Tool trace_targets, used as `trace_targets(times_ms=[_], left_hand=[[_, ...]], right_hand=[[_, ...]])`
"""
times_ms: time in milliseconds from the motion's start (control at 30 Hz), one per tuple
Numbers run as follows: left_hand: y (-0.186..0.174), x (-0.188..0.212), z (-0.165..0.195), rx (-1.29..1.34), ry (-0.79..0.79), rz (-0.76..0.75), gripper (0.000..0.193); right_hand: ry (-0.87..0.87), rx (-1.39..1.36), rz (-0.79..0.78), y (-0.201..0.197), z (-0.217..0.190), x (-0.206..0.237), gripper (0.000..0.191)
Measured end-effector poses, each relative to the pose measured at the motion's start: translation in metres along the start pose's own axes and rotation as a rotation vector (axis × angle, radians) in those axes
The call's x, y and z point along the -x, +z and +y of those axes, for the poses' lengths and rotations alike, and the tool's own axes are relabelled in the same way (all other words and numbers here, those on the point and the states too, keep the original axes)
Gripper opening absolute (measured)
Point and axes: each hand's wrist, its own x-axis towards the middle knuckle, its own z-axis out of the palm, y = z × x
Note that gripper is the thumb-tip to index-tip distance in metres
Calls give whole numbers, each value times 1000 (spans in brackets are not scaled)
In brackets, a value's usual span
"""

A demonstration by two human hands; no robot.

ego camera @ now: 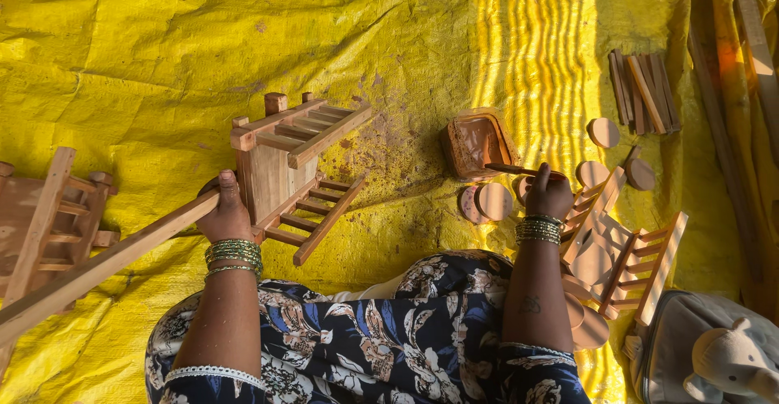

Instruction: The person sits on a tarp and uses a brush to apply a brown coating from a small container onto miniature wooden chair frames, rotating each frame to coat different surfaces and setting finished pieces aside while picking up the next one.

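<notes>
My left hand (225, 213) grips a small unpainted wooden toy cart (286, 167) by its near left corner; the cart stands on the yellow tarp (162, 55), its ladder-like side rails facing me. My right hand (549, 193) holds a thin brush (507, 169) whose tip reaches into a small square tub of brown paint (475, 140). Round wooden discs (487, 201) lie just below the tub, beside my right hand.
A long wooden pole (97, 270) crosses the lower left by another wooden cart (49, 209). More ladder frames and discs (625, 258) lie at right, a bundle of sticks (643, 92) farther back, a grey bag with a plush toy (730, 363) in the corner.
</notes>
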Motion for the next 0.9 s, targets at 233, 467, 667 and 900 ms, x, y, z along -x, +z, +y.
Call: trace_targets(times_ms=[233, 467, 667, 900], left_hand=[[0, -4, -5, -4, 58, -25, 49], [1, -4, -4, -14, 43, -13, 48], [2, -2, -1, -18, 16, -8, 50], [2, -4, -2, -51, 40, -29, 46]], right_hand=[[58, -77, 0, -11, 14, 5, 39], [41, -62, 44, -24, 20, 12, 38], [-9, -146, 101, -27, 18, 16, 31], [-293, -217, -39, -24, 0, 32, 22]])
